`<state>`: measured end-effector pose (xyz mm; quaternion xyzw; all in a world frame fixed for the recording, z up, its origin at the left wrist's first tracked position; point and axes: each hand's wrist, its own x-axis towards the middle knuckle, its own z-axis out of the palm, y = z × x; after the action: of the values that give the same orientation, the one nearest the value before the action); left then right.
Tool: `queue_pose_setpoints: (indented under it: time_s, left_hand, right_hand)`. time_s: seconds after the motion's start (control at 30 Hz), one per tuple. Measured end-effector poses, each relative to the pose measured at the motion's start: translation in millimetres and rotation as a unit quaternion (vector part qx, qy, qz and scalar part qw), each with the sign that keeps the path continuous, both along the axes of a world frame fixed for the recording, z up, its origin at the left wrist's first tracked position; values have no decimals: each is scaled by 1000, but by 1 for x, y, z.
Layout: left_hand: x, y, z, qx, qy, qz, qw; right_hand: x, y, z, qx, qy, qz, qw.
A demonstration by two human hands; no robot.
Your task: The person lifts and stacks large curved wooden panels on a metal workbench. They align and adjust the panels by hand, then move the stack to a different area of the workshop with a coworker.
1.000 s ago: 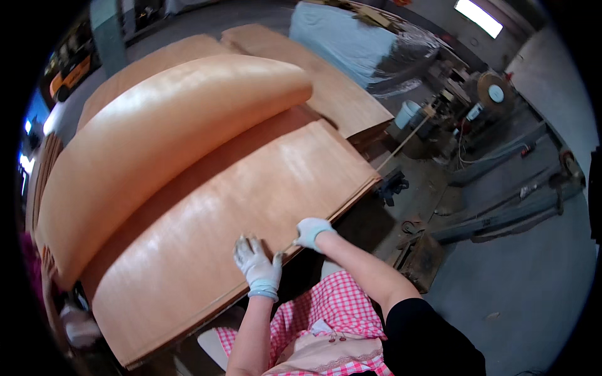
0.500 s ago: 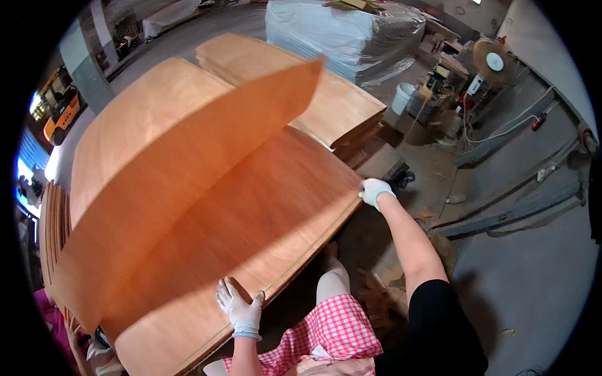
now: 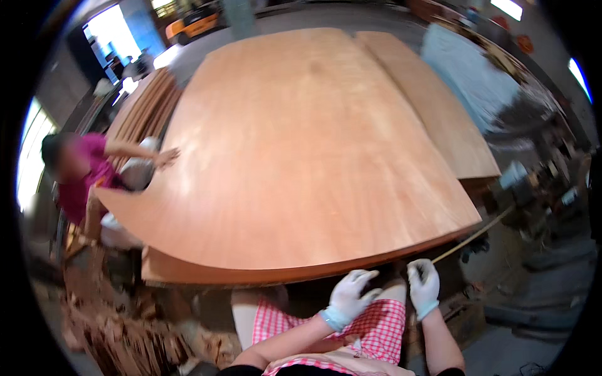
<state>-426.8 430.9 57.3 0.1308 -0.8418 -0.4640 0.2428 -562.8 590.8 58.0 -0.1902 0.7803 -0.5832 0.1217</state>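
A wide sheet of thin reddish-brown wood veneer (image 3: 301,144) lies over a stack of sheets (image 3: 188,274), its near left corner curled up. My left hand (image 3: 352,296), in a white glove, is just off the near edge, fingers bent and thumb apart, with nothing visible between them. To its right, my gloved right hand (image 3: 425,287) has its fingers curled in. A thin pale strip (image 3: 473,235) runs from those fingers toward the far right. Both hands are clear of the sheet.
At the left, a co-worker in a magenta top (image 3: 84,169) rests a hand (image 3: 166,158) at the sheet's edge. Another veneer stack (image 3: 433,100) stands at the right, with a plastic-wrapped pile (image 3: 470,75) behind. Broken veneer scraps (image 3: 125,326) lie at lower left.
The raised, folded-over sheet has come down flat over the stack. My hands have left the stack's edge and come close together in front of me. The view has turned left.
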Motion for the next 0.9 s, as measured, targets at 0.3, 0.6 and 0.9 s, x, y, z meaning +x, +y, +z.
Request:
queue_pose_setpoints:
  time_s: [0.3,0.6,0.9]
  left_hand:
    - [90,-47,-3,282,121,93,947]
    - [299,-266,-60,298,166,531,776]
    - [500,-448,-86,132,-66,684,714]
  right_hand:
    - [136,-109,44,-111,-154,243,951]
    - [21,-121,-3,273,69,321,904]
    - [-60,-77,-11,422,99,239,869]
